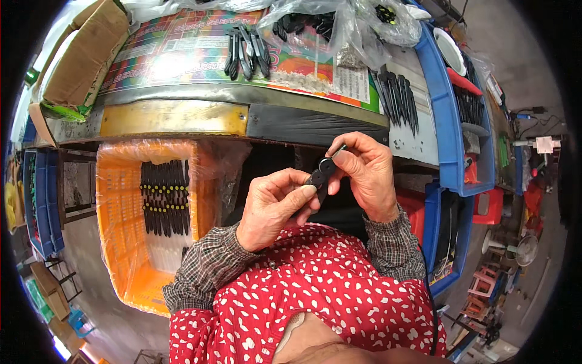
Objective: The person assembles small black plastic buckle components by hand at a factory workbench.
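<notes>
Open gap between bench edge [242, 124] and orange crate [121, 242]

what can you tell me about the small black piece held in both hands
The small black piece looks like dark plastic, narrow and elongated, with a rounded end near the top and a thin grey metal-looking tip poking out above it. It is held tilted, in front of the person's chest below the table edge. The left hand pinches its lower end and the right hand grips its upper end; finer details are hidden by fingers.
</notes>
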The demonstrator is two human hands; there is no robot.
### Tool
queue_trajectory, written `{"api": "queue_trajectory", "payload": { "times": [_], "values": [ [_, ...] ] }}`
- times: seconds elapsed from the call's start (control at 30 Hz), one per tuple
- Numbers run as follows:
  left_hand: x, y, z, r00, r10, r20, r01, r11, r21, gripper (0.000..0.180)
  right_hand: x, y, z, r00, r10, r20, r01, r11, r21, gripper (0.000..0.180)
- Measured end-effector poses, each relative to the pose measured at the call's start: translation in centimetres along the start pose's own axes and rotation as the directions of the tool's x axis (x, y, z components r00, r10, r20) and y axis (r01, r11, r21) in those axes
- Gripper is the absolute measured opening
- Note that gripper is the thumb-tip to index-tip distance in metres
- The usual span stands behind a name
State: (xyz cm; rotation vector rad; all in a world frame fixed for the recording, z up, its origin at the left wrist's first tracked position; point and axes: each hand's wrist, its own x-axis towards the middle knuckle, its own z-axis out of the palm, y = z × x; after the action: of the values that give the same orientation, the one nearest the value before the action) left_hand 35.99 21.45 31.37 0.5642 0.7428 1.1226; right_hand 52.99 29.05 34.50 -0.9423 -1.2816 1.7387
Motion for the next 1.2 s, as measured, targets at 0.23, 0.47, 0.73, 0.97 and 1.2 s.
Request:
{"api": "queue_trajectory", "payload": {
  "times": [0.23, 0.47, 0.73, 0.97, 1.2],
  "values": [
    [0.2, -0.5, 1.0, 1.000, -0.011, 0.024, 0.008, 0.996, 0.094, 0.013, -0.8, 0.7, -2.0, 0.999, -0.002, 0.047, 0.001, 1.000, 0.025, 0.016],
    [0.0, -1.2, 1.7, 1.000, -0.016, -0.007, 0.016, 0.991, 0.136, 0.012, -1.7, 1.2, -2.8, 0.991, -0.028, 0.127, 0.027, 1.000, 0.009, 0.013],
    [-0.1, -2.9, 1.3, 0.996, 0.094, 0.012, -0.092, 0.925, 0.368, 0.013, -2.4, 2.3, -3.9, 0.985, -0.041, 0.166, 0.050, 0.998, -0.048, 0.013],
    [0.2, -3.3, 1.3, 0.987, 0.156, 0.050, -0.160, 0.853, 0.496, 0.013, -2.6, 2.8, -4.2, 0.979, -0.085, 0.185, 0.106, 0.988, -0.109, 0.014],
    [0.1, -2.9, 1.7, 0.996, -0.076, 0.038, 0.070, 0.987, 0.141, 0.015, -2.8, 2.0, -3.2, 0.995, -0.077, 0.064, 0.088, 0.977, -0.195, 0.011]
  ]
}}
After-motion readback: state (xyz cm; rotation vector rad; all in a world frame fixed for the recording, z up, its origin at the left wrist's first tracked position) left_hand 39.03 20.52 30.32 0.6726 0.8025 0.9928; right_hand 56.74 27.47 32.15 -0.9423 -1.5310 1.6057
